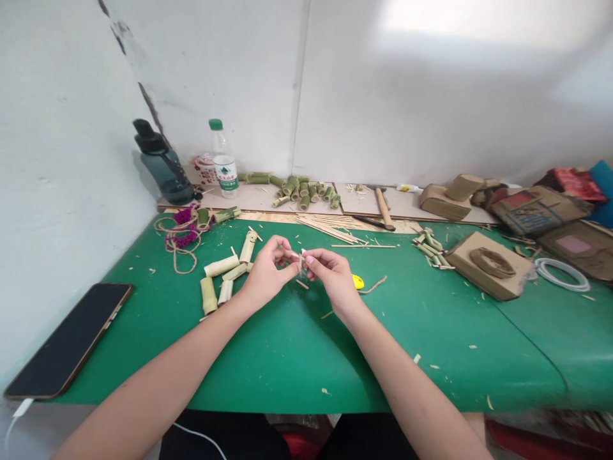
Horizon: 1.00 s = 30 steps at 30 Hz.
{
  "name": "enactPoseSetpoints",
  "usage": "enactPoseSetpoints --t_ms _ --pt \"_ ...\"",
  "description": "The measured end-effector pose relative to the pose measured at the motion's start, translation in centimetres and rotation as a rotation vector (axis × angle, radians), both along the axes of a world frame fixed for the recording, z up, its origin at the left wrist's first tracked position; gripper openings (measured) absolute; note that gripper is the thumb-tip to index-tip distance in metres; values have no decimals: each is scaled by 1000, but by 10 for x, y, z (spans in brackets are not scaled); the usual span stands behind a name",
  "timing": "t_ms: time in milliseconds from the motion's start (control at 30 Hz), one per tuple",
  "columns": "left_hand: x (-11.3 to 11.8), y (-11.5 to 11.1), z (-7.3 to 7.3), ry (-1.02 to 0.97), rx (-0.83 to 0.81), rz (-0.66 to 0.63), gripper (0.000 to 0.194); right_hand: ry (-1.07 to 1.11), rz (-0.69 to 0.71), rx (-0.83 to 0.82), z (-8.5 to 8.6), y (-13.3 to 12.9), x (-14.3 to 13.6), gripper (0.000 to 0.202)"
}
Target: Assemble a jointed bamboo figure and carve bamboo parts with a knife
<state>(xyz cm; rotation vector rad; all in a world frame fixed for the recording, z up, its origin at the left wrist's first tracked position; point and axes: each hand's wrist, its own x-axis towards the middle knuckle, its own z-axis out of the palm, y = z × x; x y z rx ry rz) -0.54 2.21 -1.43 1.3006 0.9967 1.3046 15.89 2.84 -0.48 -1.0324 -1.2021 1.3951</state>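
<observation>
My left hand (pixel 272 271) and my right hand (pixel 331 275) meet above the middle of the green mat. Fingertips of both are pinched around a small, thin, pale piece (pixel 301 260), mostly covered by the fingers, so its kind is unclear. Just left of my left hand, several cut bamboo pieces lie together, among them a bamboo tube (pixel 208 295) and an upper bamboo piece (pixel 248 246) with dark marks and thin sticks at its end. Partly hidden behind my right hand is a yellow object (pixel 357 282) with a piece of twine (pixel 376 285) beside it.
Thin bamboo sticks (pixel 330 229), short bamboo tubes (pixel 304 191) and a hammer (pixel 384 207) lie at the back. Cardboard block (pixel 479 291) and tape roll (pixel 562 275) are right. Left are a phone (pixel 71 338), purple-and-tan cord (pixel 184 236), dark bottle (pixel 165 169) and clear bottle (pixel 225 166).
</observation>
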Motion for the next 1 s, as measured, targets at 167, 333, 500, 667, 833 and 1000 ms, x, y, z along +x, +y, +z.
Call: enactPoseSetpoints --t_ms 167,333,500,667,833,1000 --pt "0 0 0 3 -9 -27 35 7 30 9 1 -1 -1 33" --pt "0 0 1 11 -29 7 36 -16 44 31 1 -1 0 38" --pt "1 -1 3 0 -51 29 36 -16 55 58 0 -2 1 40" --pt "1 0 4 -25 -62 41 35 5 75 42 5 -5 2 37" --pt "1 0 4 -44 -78 56 33 0 88 37 7 -6 3 36" --pt "1 0 6 -60 -76 75 32 -15 114 51 -1 -5 -3 51"
